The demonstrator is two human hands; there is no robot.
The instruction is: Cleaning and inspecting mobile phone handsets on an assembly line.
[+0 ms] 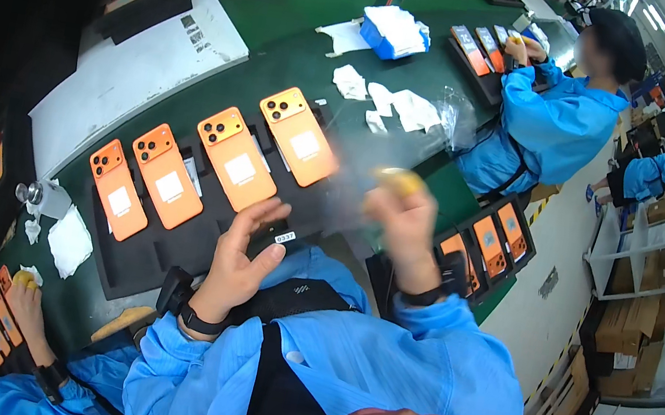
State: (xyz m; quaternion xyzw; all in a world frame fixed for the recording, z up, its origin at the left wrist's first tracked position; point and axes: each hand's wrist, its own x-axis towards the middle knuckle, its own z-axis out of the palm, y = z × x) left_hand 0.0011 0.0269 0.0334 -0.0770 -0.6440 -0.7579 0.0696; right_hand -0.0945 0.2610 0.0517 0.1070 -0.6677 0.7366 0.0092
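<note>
Several orange phones (239,159) lie back up in a row on a black tray (126,280), each with a white square on its back. My left hand (237,266) is open, fingers stretched, by the tray's near edge just below the third phone from the left. To the right of the tray, my right hand (404,216) is raised and smeared by motion, its fingers curled in, with yellow covers on the fingertips. A hazy, see-through sheet (347,183), apparently clear film, hangs from it beside the rightmost phone (304,146). Its outline is blurred.
Crumpled white wipes (408,109) and a clear plastic bag (456,121) lie beyond the tray. A blue box of wipes (394,33) stands behind. At left are a metal-topped bottle (32,195) and another person's hand (26,305). Another tray (494,240) sits right; a co-worker (549,112) works far right.
</note>
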